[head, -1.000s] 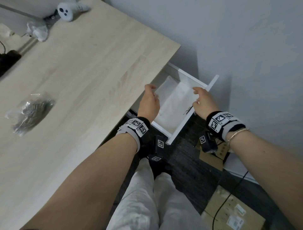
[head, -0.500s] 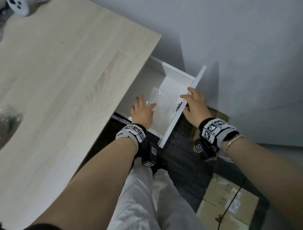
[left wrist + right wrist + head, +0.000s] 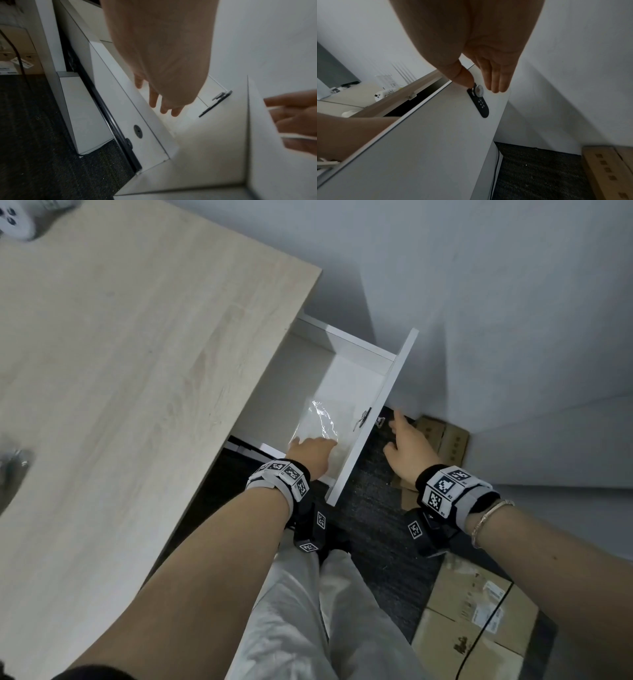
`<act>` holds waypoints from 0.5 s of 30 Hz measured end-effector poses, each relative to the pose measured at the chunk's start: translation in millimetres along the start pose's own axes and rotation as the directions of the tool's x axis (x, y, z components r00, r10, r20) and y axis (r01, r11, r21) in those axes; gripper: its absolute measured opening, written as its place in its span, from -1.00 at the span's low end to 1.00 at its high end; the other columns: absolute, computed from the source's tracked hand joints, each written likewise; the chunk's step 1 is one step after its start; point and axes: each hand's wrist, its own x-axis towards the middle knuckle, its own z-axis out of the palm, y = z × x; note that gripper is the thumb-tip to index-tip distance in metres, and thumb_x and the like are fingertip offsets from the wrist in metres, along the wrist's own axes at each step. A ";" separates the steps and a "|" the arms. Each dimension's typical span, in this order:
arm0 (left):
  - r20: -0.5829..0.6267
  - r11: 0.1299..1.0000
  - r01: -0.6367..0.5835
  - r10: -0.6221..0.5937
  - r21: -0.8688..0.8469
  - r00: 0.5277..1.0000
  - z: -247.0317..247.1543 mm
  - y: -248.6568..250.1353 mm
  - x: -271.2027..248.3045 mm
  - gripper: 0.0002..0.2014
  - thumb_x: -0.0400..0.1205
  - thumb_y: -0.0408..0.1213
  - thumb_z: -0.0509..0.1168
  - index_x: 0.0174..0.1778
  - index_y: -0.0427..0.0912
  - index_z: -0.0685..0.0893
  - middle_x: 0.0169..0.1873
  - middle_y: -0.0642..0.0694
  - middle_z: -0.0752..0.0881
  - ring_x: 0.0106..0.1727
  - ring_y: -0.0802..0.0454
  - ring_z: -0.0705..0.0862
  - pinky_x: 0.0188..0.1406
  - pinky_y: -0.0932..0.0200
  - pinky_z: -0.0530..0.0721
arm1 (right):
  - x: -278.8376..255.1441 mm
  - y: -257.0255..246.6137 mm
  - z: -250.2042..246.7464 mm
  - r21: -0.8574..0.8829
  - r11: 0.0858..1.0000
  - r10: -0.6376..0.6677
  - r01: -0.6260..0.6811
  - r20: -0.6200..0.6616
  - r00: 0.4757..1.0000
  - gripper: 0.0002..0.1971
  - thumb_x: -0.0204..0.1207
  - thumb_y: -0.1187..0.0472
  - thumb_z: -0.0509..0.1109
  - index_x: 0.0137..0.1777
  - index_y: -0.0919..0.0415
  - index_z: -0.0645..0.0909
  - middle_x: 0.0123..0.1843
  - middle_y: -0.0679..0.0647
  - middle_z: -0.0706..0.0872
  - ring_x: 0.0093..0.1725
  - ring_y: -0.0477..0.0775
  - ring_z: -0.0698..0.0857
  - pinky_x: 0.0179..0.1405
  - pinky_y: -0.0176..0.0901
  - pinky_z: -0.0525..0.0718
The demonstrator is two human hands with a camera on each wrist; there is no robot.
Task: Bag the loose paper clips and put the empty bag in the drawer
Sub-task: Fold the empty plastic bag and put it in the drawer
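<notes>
The white drawer (image 3: 383,405) under the wooden desk (image 3: 137,371) stands pulled out. A clear empty bag (image 3: 320,422) lies flat on its floor. My left hand (image 3: 310,450) reaches into the drawer by the bag's near end, its fingers (image 3: 164,106) straight and holding nothing. My right hand (image 3: 399,426) is outside the drawer front (image 3: 436,128). Its thumb touches the round metal knob (image 3: 478,89) and its fingers are straight. The bag of paper clips (image 3: 13,460) lies blurred at the desk's left edge.
Cardboard boxes sit on the dark carpet, one at the lower right (image 3: 479,628) with a black cable across it, another against the wall (image 3: 442,436) just beyond my right hand. A white controller (image 3: 13,220) lies at the desk's far corner.
Both hands held the empty bag over the drawer; it now lies inside, released. My left hand sank into the drawer. My right hand moved from the front's top edge to the knob.
</notes>
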 end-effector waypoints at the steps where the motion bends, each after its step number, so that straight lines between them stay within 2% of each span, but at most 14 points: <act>1: -0.052 1.000 -0.005 0.003 -0.023 0.999 -3.4 1.5 -1.7 -0.33 0.54 -0.57 0.02 0.58 -0.02 0.23 0.56 -0.08 0.38 0.56 -0.08 0.35 0.63 -0.16 0.09 | -1.7 1.2 1.9 -0.015 1.000 0.010 -0.009 0.021 1.000 -0.31 0.61 0.29 0.14 0.65 0.26 -0.14 0.54 0.28 0.37 0.42 0.19 0.47 0.35 -0.10 0.43; 5: -0.306 0.997 -0.052 0.031 -0.060 0.952 -20.8 7.8 -14.3 -0.40 0.53 -0.55 0.04 0.50 -0.05 0.37 0.51 -0.07 0.45 0.53 -0.10 0.36 0.53 -0.11 0.22 | -9.0 -0.2 4.7 -0.032 0.999 -0.006 0.008 0.066 0.998 -0.29 0.59 0.34 0.15 0.66 0.18 -0.14 0.61 0.25 0.24 0.51 0.18 0.38 0.48 -0.07 0.38; 7: -0.435 0.997 -0.030 -0.002 -0.068 0.900 -31.7 9.1 -25.3 -0.42 0.53 -0.52 0.06 0.48 -0.06 0.40 0.52 -0.07 0.43 0.55 -0.11 0.31 0.51 -0.11 0.19 | -13.3 -6.2 5.4 -0.032 0.998 -0.043 0.046 0.082 0.996 -0.26 0.57 0.38 0.15 0.66 0.15 -0.16 0.63 0.24 0.19 0.55 0.17 0.32 0.53 -0.07 0.32; 10: -0.601 0.992 0.028 -0.099 -0.127 0.793 -49.9 2.3 -42.4 -0.42 0.54 -0.47 0.10 0.53 -0.11 0.31 0.58 -0.12 0.31 0.61 -0.15 0.20 0.59 -0.16 0.11 | -14.3 -15.5 8.3 -0.034 0.997 -0.071 0.075 0.116 0.991 -0.21 0.54 0.43 0.16 0.66 0.15 -0.20 0.66 0.21 0.12 0.58 0.16 0.27 0.54 -0.10 0.29; 13: -0.671 0.975 0.096 -0.207 -0.199 0.712 -60.0 -16.0 -54.9 -0.41 0.59 -0.38 0.10 0.59 -0.14 0.18 0.64 -0.15 0.17 0.66 -0.17 0.08 0.64 -0.22 0.00 | -9.6 -23.2 11.7 -0.054 0.997 -0.046 0.053 0.111 0.993 -0.22 0.53 0.45 0.17 0.65 0.19 -0.17 0.68 0.20 0.06 0.60 0.16 0.24 0.56 -0.05 0.28; 15: -0.645 0.950 0.158 -0.300 -0.269 0.703 -61.0 -31.1 -59.9 -0.39 0.63 -0.30 0.09 0.62 -0.12 0.08 0.66 -0.15 0.08 0.68 -0.17 0.00 0.63 -0.25 -0.07 | -5.6 -29.8 14.1 -0.050 0.998 -0.044 0.050 0.107 0.993 -0.24 0.52 0.45 0.15 0.65 0.21 -0.13 0.68 0.19 0.05 0.60 0.17 0.24 0.56 -0.05 0.27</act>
